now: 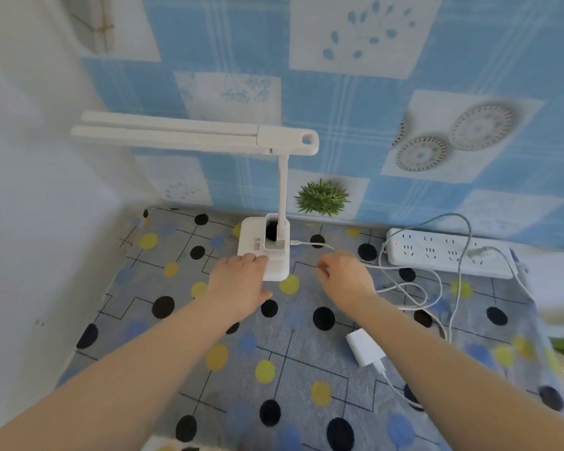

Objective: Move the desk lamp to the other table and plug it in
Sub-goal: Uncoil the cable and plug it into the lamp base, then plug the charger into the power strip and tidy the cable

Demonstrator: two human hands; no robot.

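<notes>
A white desk lamp (275,247) stands upright near the back of a table covered with a dotted cloth (209,320). Its long head (189,133) points left. My left hand (240,281) rests flat on the front of the lamp's base. My right hand (345,276) is just right of the base, fingers curled around the lamp's white cable (310,244), which plugs into the base's right side. The cable loops over the cloth to a white power adapter (365,349) lying loose on the cloth. A white power strip (443,252) lies at the back right.
A small green spiky plant (321,196) sits against the blue patterned wall behind the lamp. A grey cable (463,229) arcs over the power strip. A white wall bounds the table on the left. The table's right edge is near the strip's end.
</notes>
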